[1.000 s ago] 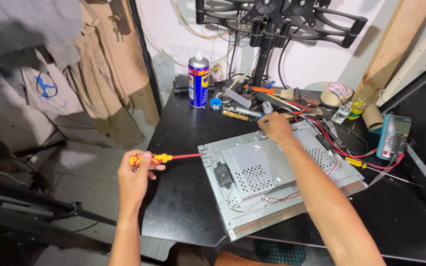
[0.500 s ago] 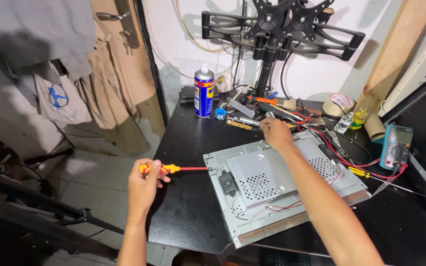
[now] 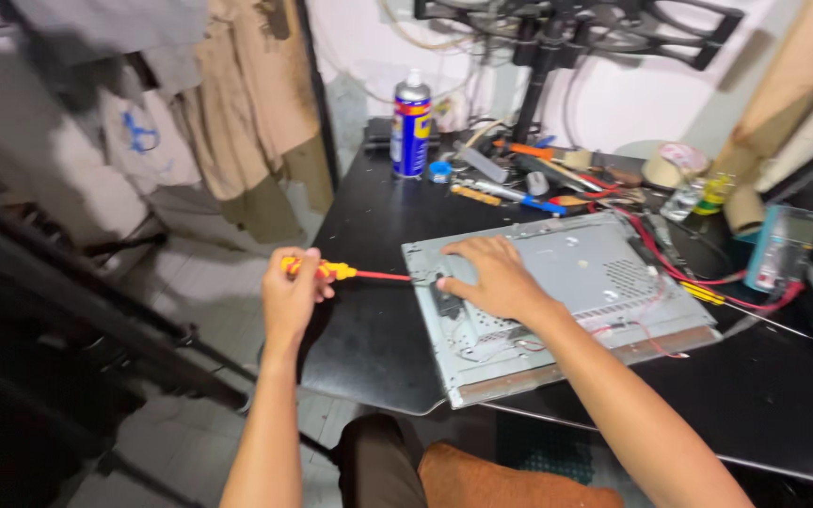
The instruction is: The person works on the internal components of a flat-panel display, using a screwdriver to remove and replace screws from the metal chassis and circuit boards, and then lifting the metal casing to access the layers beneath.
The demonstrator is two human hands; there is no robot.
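You have one view, from the camera on your head, looking steeply down and forward across the black tabletop [image 3: 369, 329] from its near edge, close enough that both your forearms fill the foreground.

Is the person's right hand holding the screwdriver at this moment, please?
No, the left hand grips the screwdriver, while the right hand rests flat on the grey metal panel.
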